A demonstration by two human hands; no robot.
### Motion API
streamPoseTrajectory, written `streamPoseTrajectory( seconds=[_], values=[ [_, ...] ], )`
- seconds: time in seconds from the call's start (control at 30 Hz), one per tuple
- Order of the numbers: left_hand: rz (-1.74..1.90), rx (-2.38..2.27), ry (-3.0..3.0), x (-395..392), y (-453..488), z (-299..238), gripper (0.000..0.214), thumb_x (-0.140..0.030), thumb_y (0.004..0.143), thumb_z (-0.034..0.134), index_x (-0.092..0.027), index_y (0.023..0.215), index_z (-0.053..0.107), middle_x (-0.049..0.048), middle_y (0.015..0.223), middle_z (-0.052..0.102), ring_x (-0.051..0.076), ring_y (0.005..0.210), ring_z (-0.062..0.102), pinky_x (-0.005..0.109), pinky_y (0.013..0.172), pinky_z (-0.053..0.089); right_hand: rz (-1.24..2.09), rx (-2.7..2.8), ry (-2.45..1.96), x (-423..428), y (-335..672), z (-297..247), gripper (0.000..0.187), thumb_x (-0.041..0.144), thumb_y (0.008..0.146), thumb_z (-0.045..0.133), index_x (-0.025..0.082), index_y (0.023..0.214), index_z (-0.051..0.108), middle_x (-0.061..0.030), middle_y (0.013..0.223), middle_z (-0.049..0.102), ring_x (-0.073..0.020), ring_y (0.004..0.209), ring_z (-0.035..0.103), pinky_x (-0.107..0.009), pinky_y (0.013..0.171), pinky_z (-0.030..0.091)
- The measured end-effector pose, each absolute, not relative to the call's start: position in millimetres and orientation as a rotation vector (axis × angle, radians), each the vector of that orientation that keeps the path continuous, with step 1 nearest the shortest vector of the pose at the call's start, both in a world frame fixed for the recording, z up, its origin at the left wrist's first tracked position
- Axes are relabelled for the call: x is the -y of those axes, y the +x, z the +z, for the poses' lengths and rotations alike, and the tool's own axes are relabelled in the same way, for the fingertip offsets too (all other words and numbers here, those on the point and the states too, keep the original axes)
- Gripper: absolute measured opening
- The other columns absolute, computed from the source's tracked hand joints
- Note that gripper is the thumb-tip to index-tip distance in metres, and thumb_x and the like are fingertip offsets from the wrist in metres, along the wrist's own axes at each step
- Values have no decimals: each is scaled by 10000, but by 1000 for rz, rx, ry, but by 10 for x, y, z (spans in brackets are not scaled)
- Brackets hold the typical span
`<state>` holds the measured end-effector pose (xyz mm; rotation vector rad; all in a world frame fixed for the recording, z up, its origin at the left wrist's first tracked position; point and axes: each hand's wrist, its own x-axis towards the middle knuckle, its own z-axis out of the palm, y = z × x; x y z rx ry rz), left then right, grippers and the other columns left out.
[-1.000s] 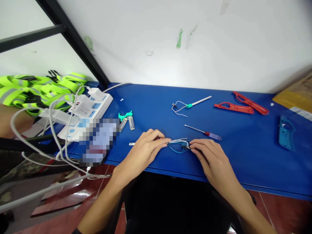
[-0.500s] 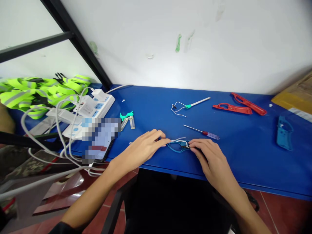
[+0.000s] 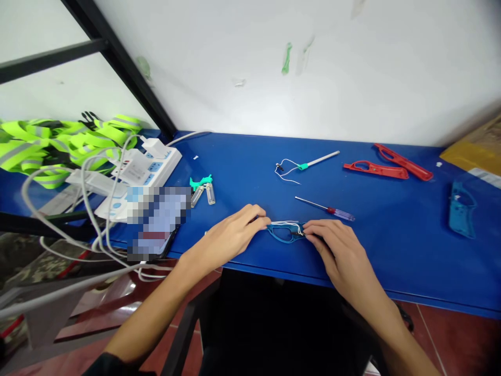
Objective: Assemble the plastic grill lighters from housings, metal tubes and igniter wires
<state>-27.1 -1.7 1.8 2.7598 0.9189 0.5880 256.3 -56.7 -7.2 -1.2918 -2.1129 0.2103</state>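
Observation:
Near the table's front edge lies a blue plastic handle shell (image 3: 282, 240) with an oval opening. White wires (image 3: 285, 223) run along its upper edge, and a small black part (image 3: 298, 234) sits at its right side. My left hand (image 3: 245, 227) pinches the left end of the shell and the wires, fingers closed. At the right end, my right hand (image 3: 332, 240) has its fingertips closed on the shell and covers that part of it. Just beyond lies a screwdriver (image 3: 326, 209) with a clear purple and red handle.
Farther back are a white stick with a green end and wires (image 3: 319, 161) and red shell halves (image 3: 378, 170). Another blue shell (image 3: 462, 211) lies at right, by a cardboard box (image 3: 475, 146). At left are green clips (image 3: 201, 183), a phone (image 3: 162, 224), a power strip (image 3: 164, 167), cables and reflective straps (image 3: 70, 143).
The white wires now lie closer along the shell's upper edge; the loose end that stuck out above it no longer shows. Both hands stay at the shell's ends. The view has shifted slightly.

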Motion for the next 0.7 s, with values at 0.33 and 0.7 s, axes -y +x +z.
streamPoseTrajectory(
  seconds=[0.33, 0.7],
  values=[
    [751, -908, 2841, 60, -304, 72, 218, -198, 1138, 515, -205, 1239, 708, 58, 1160, 751, 176, 979, 682, 330, 839, 546, 189, 2142, -1256, 559, 2582, -50, 172, 232, 1121, 548, 255, 1171, 711, -55, 1192, 788, -232, 1106, 731, -424, 949, 537],
    [830, -949, 2649, 46, -301, 57, 218, -324, 1104, 609, -211, 1128, 793, 53, 1135, 786, 175, 934, 664, 332, 832, 549, 144, 2139, -1263, 569, 2595, -108, 140, 225, 1087, 620, 247, 1177, 724, -61, 1192, 771, -247, 1089, 716, -442, 954, 544]
  ],
)
